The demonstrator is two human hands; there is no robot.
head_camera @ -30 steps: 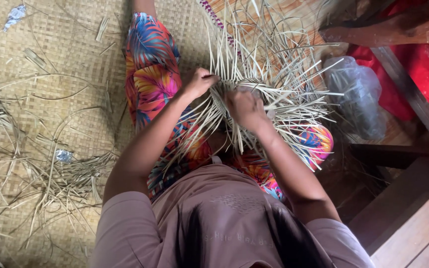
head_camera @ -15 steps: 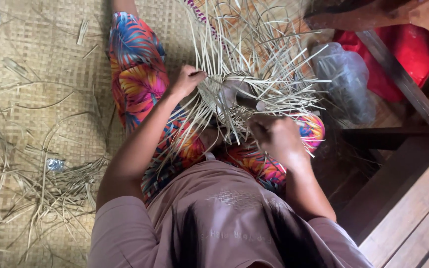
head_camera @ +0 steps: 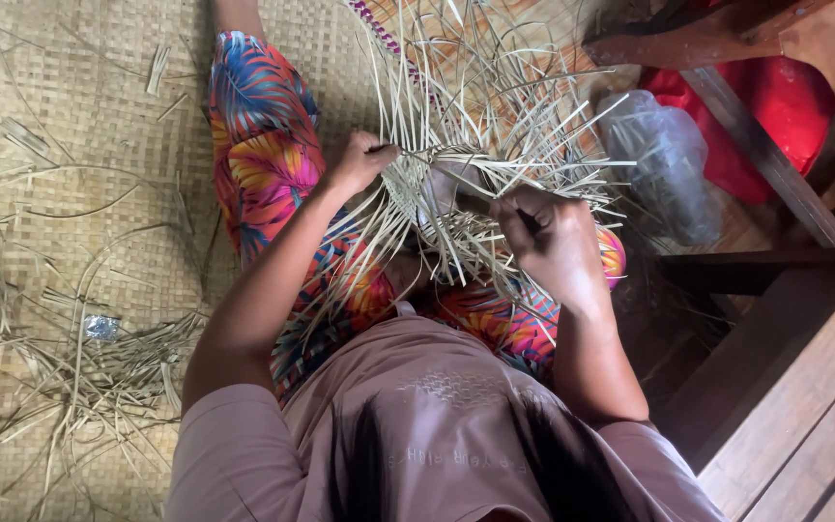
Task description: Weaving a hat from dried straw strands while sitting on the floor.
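Both hands are in the work: the left hand (head_camera: 364, 159) is closed in a fist at 9 o'clock of the half-woven straw piece (head_camera: 427, 193), pinching a strip against its rim, while the right hand (head_camera: 553, 242) at 4 o'clock is curled tight around a few loose strips. That piece sits on the lap over the bright floral trousers (head_camera: 263, 145), with only a small woven core finished, by my read, and long unwoven strips (head_camera: 456, 77) fanning out toward 12 and 3 o'clock. Plenty looks left, with spare straw (head_camera: 79, 377) scattered at 8 o'clock on the woven floor mat (head_camera: 60, 145).
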